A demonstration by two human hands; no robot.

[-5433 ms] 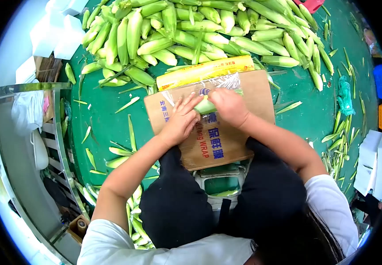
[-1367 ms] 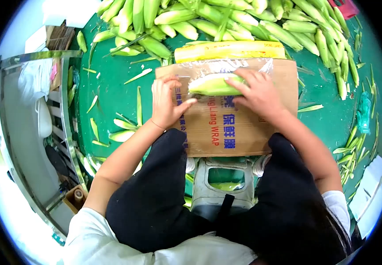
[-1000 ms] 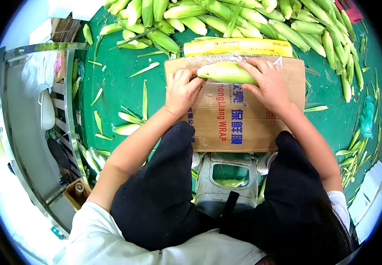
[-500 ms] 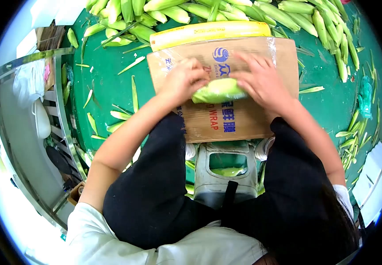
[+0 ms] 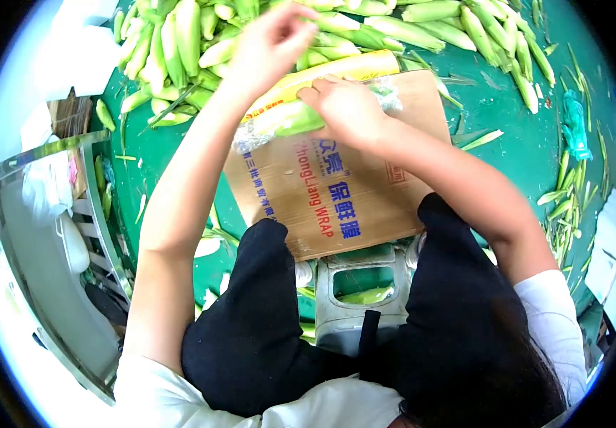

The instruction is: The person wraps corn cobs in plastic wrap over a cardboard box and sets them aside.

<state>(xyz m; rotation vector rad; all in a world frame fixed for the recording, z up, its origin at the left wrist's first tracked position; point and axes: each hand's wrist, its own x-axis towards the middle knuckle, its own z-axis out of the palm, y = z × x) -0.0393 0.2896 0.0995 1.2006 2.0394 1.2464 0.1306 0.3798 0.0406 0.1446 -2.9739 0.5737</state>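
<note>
Two bare hands: the person's left hand (image 5: pixel 272 44) and right hand (image 5: pixel 347 110), apart from each other.
Left hand: raised over the near edge of the corn pile (image 5: pixel 187 36), fingers curled in towards the thumb; whether it pinches anything, I cannot tell.
Right hand: closed on the ear of corn, fingers bent over its far side and thumb at its near side.
Ear of corn (image 5: pixel 296 119): lying on the cardboard, near its far edge, partly hidden by the right hand, with crinkled clear film (image 5: pixel 257 133) around it.
Cardboard (image 5: pixel 379 203): set at a slant just beyond the knees, printed in blue and red, "ZhongLiang WRAP" among the words.
Yellow printed roll (image 5: pixel 368 65): along the cardboard's far edge, partly hidden by the left forearm.
Green floor (image 5: pixel 515 157): bears the corn pile, with loose husks (image 5: pixel 561 217) and crumpled teal plastic (image 5: pixel 575 127) to the right.
Grey stool (image 5: pixel 333 324): between the legs.
</note>
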